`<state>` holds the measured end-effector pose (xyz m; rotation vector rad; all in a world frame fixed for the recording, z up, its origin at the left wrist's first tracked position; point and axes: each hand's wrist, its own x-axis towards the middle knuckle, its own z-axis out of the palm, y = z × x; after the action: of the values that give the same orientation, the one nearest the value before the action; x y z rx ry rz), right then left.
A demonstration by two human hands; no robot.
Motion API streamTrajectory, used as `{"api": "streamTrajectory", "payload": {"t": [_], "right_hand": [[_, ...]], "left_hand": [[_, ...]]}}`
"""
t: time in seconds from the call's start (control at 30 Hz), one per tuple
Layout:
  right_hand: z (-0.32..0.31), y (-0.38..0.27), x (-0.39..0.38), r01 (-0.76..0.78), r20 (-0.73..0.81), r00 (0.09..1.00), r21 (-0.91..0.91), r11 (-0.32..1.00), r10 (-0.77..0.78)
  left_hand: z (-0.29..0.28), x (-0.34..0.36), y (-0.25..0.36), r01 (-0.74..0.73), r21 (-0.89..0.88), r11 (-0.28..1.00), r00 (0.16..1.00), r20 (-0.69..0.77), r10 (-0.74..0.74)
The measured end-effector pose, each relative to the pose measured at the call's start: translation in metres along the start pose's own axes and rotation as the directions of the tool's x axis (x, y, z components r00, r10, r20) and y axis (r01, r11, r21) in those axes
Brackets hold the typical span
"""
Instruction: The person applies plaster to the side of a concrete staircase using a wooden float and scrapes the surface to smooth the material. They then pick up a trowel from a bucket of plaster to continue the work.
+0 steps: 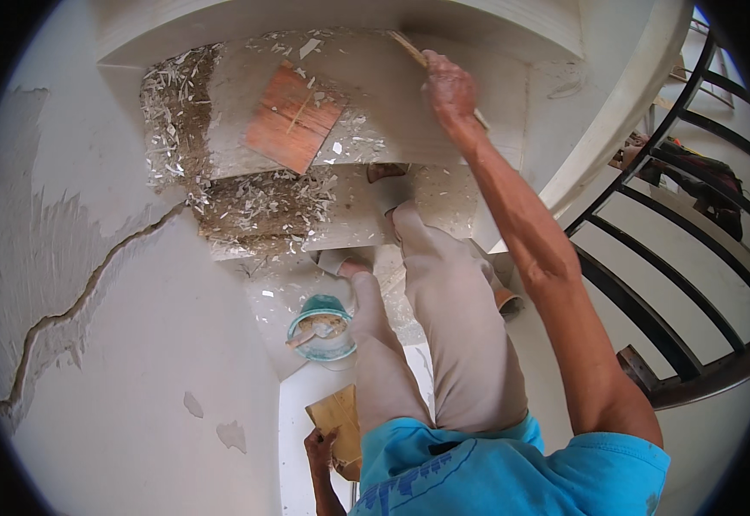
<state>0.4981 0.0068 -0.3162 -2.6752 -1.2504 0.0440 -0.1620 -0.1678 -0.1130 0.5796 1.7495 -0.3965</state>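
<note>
Over the far step (443, 142), the right hand (450, 90) wraps closed round a wooden stick (408, 49); near left, the left hand (321, 449) curls on a tan board (337, 417)'s edge. Light, short strokes should avoid scattering those white flakes (167, 125)!

At top centre, the far end of the tool (407, 46) is blurring into darkness. Right of centre, a trouser leg (465, 344) is mostly covering an orange-brown thing (505, 301). Below the left hand (321, 449), the forearm (325, 495) is running off the lower edge. Far right, the railing (708, 384) is partly hiding unclear dark clutter (722, 213).
</note>
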Motion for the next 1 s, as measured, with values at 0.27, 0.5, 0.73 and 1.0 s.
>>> {"api": "streamTrajectory", "payload": {"t": [0.27,0.5,0.73,1.0], "right_hand": [[0.005,-0.128,0.001,0.227,0.176,0.952,0.149,0.962,-0.252],[-0.015,-0.078,-0.013,0.348,-0.34,0.916,0.41,0.843,-0.213],[-0.025,0.023,-0.039,-0.171,0.054,0.984,-0.014,0.985,0.171],[0.014,-0.106,-0.095,-0.164,0.157,0.973,-0.029,0.986,0.167]], "left_hand": [[-0.007,0.004,0.013,-0.02,-0.066,0.998,1.0,-0.002,0.02],[-0.032,0.012,-0.024,-0.063,-0.047,0.997,0.997,-0.055,0.06],[-0.023,0.016,-0.016,-0.059,0.039,0.998,0.998,0.028,0.058],[-0.05,0.036,-0.056,-0.066,-0.028,0.997,0.998,0.011,0.067]]}}
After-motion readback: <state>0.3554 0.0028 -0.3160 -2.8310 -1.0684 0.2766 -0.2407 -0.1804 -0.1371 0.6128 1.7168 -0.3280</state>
